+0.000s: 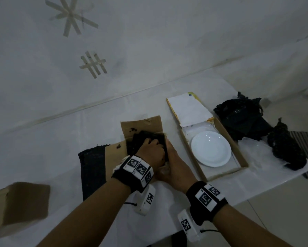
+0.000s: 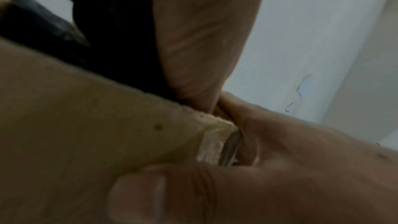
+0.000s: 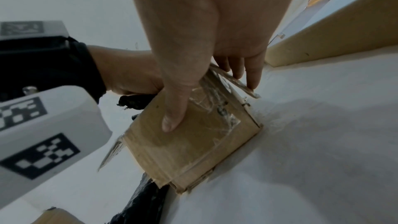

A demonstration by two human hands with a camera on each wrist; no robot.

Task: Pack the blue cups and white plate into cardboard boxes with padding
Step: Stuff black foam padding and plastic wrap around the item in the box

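Note:
A small cardboard box (image 1: 142,125) stands open in the middle of the table, with black padding (image 1: 140,138) inside it. My left hand (image 1: 151,148) is down in the box, its fingers curled into the padding. My right hand (image 1: 169,157) grips the box (image 3: 183,151) at its near right corner, thumb (image 3: 172,118) on the front wall and fingers (image 3: 252,77) on the side wall. The white plate (image 1: 211,148) lies in a flat cardboard box (image 1: 226,172) to the right. No blue cup shows in any view.
Two heaps of black padding (image 1: 242,118) (image 1: 285,148) lie at the far right by the table edge. A black sheet (image 1: 92,168) covers the small box's left flap. Another cardboard box (image 1: 19,205) sits at the near left. The flat box's white lid (image 1: 189,109) lies open behind it.

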